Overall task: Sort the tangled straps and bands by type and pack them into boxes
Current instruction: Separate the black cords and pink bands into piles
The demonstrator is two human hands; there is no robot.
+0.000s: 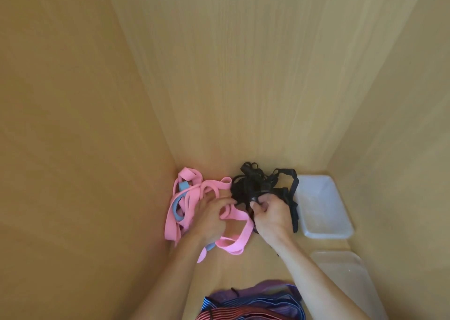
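Pinching a strand of the black straps [263, 185] between thumb and bent fingers, the right hand [274, 213] is closed around that strand, with the rest of the dark tangle heaped just beyond its fingertips and trailing down past its outer side. The left hand [213, 218] sits just beside it, fingers curled and half closed over the pink bands [192, 198]; they press into the loops, though whether they truly grip one I cannot tell. Pink loops spread beyond and to the outer side of the left hand, and one wide loop lies under and between the two wrists. A blue band [179, 204] is threaded through the pink ones on the far outer side of the left hand. Out past the right hand, touching the trailing black straps, stands a clear plastic box [323, 232]. A flat clear lid [341, 268] lies nearer the person on that same side. Everything rests on a pale wooden surface [243, 100]. Below both forearms lies a bundle of striped bands [250, 305] in purple, blue and red.
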